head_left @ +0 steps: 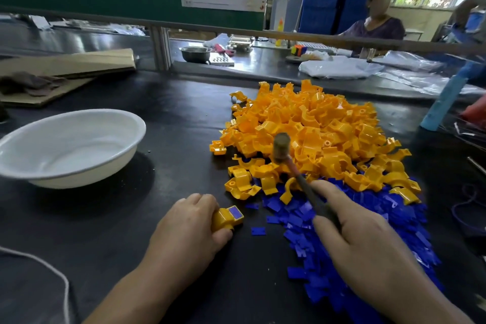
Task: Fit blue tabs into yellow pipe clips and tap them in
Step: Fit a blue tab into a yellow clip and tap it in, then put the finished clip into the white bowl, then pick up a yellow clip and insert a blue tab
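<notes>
Both forearms are cut off at the bottom edge. On the black bench (pixel 157 258), the left hand (pixel 189 226) curls round a yellow pipe clip (pixel 223 219) with a blue tab (pixel 236 212) on top. The right hand (pixel 363 239) grips a small mallet (pixel 282 150), its head motion-blurred. Loose blue tabs (pixel 342 252) run under that wrist, with the yellow clip heap (pixel 315 126) beyond. A white basin (pixel 71 144) sits left, well apart.

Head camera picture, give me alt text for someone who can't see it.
A left hand holds a yellow clip with a blue tab in it; the right hand grips a small hammer. Heaps of yellow clips and blue tabs lie beside them.
</notes>
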Demonstrator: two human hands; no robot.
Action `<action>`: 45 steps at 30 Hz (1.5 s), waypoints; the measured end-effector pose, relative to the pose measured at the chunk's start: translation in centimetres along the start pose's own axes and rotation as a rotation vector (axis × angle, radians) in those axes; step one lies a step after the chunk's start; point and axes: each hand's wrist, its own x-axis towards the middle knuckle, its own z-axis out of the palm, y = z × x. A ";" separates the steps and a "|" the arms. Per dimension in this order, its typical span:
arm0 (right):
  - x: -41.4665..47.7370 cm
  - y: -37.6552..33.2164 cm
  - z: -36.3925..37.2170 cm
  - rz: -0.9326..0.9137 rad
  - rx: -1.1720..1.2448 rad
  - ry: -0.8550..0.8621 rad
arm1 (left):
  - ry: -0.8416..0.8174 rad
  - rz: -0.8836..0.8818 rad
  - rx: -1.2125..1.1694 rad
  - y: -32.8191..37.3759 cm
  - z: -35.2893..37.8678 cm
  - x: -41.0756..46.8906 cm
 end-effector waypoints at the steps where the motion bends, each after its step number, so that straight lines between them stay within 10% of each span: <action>1: 0.0 0.5 0.0 0.024 -0.037 0.043 | -0.012 -0.007 -0.010 0.1 -0.2 -0.1; 10: 0.8 5.4 -1.6 0.242 -0.271 0.327 | 0.632 -0.269 -0.066 -5.3 -9.4 3.3; 20: 0.8 6.8 -1.9 0.414 -0.469 0.150 | 0.369 -0.651 0.102 -18.0 -8.5 10.2; 26: 0.9 7.3 -2.1 0.410 -0.550 0.122 | 0.485 -0.437 0.186 -10.4 -7.9 7.8; 33: 0.6 4.0 -1.2 0.163 -0.606 0.137 | -0.124 0.039 0.090 1.8 -2.6 4.7; 39: 1.8 -1.0 3.9 -0.197 -0.557 -0.228 | -0.112 0.105 0.053 2.4 0.8 5.5; 45: 3.1 -1.2 6.5 -0.188 -0.641 -0.212 | 0.115 0.147 0.137 3.3 2.3 5.1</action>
